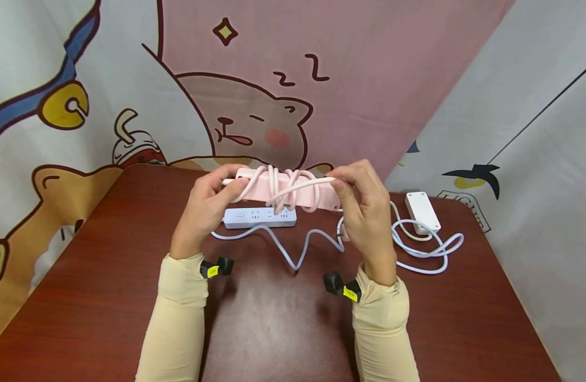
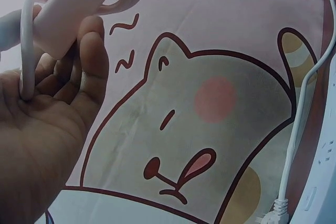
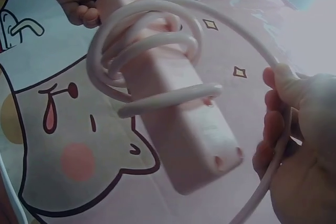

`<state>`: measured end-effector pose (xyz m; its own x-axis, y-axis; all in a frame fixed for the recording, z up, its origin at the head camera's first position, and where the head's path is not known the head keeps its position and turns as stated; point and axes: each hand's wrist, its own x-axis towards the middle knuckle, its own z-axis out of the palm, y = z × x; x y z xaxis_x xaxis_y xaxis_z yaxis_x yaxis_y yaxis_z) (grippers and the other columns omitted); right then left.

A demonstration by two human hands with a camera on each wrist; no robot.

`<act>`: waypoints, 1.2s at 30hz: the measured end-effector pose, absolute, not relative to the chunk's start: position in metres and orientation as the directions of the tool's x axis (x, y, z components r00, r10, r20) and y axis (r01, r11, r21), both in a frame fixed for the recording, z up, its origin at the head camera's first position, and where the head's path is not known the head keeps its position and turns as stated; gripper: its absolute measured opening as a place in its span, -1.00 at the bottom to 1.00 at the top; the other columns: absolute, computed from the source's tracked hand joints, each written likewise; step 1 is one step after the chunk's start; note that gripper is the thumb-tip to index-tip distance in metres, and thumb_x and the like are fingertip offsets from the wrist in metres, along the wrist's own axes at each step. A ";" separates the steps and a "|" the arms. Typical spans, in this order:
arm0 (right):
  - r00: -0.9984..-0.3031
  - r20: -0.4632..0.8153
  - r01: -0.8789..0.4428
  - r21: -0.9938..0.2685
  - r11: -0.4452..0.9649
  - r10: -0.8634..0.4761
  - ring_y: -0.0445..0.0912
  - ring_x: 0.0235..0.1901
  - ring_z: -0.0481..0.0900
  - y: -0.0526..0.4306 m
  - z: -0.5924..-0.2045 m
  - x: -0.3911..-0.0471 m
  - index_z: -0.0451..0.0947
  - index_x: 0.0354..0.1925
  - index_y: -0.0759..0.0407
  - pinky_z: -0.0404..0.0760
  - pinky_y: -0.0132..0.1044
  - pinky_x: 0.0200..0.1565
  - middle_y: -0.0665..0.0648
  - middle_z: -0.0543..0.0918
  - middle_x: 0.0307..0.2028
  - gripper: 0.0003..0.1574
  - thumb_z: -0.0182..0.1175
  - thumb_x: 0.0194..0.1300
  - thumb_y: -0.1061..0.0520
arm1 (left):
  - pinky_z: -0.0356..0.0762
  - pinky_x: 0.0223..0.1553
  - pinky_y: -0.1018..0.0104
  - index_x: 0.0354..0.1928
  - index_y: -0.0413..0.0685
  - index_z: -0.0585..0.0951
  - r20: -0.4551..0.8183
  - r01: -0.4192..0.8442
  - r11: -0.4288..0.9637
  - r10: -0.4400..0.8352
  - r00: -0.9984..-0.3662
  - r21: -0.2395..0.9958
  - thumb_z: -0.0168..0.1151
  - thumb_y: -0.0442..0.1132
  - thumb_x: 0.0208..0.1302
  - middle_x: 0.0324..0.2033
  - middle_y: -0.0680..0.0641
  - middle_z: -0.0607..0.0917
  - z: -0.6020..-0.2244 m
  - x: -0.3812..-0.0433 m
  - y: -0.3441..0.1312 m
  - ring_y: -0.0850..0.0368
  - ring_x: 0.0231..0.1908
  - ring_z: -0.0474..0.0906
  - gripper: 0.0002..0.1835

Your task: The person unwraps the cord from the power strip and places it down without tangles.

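A pink power strip (image 1: 328, 196) hangs raised above the table, its pale pink cord (image 1: 302, 185) wound round it in several loose loops. My left hand (image 1: 194, 217) grips the strip's left end between thumb and fingers, and one cord loop passes over that end. With thumb and fingers my right hand (image 1: 369, 220) pinches a length of the cord beside the strip's other end. From the right wrist view, the loops lie across the strip's body (image 3: 181, 129) and the pinched cord runs through the right hand's curled fingers (image 3: 271, 100).
Behind the raised strip a white power strip (image 1: 235, 217) lies on the brown table (image 1: 274, 329), its pale cord (image 1: 274, 237) zigzagging rightward. At the right lies a small white block (image 1: 422, 209) among cord coils (image 1: 431, 269). A cartoon-printed curtain (image 1: 393, 79) hangs behind the table.
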<state>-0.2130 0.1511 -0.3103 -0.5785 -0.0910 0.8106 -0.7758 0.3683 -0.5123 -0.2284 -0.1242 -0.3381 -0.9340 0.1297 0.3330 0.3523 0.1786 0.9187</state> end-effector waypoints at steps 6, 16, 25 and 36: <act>-0.591 0.798 -0.770 -0.516 0.376 -0.115 -0.28 -0.41 0.36 0.155 -0.309 -0.209 0.67 -0.21 0.34 0.31 -0.47 -0.35 0.13 0.52 -0.44 -0.92 0.28 0.34 0.31 | 0.54 -0.23 0.49 0.09 -0.27 0.64 0.359 0.369 0.145 0.086 -0.929 0.918 0.21 -0.28 0.44 -0.30 0.29 0.69 -0.342 -0.230 -0.124 0.32 -0.31 0.59 -0.72; -0.625 0.751 -0.760 -0.522 0.386 -0.215 -0.31 -0.48 0.33 0.163 -0.310 -0.204 0.70 -0.22 0.31 0.27 -0.46 -0.41 0.07 0.54 -0.48 -0.93 0.31 0.31 0.34 | 0.53 -0.19 0.50 0.11 -0.30 0.63 0.389 0.387 0.124 0.009 -0.921 0.914 0.18 -0.28 0.47 -0.25 0.30 0.69 -0.342 -0.230 -0.127 0.35 -0.27 0.59 -0.71; -0.627 0.698 -0.778 -0.533 0.332 -0.347 -0.29 -0.39 0.47 0.167 -0.313 -0.207 0.73 -0.22 0.33 0.44 -0.50 -0.29 0.12 0.69 -0.41 -0.87 0.32 0.25 0.42 | 0.59 -0.19 0.48 0.13 -0.36 0.61 0.409 0.404 0.080 -0.067 -0.910 0.911 0.17 -0.31 0.47 -0.30 0.32 0.71 -0.343 -0.234 -0.130 0.37 -0.29 0.61 -0.69; -0.702 0.608 -0.712 -0.583 0.392 -0.371 -0.31 -0.36 0.54 0.174 -0.323 -0.217 0.75 -0.20 0.30 0.50 -0.53 -0.22 0.13 0.75 -0.36 -0.83 0.32 0.25 0.43 | 0.54 -0.23 0.52 0.10 -0.36 0.62 0.417 0.417 0.027 -0.125 -0.900 0.908 0.13 -0.34 0.46 -0.32 0.28 0.71 -0.343 -0.234 -0.136 0.39 -0.33 0.58 -0.72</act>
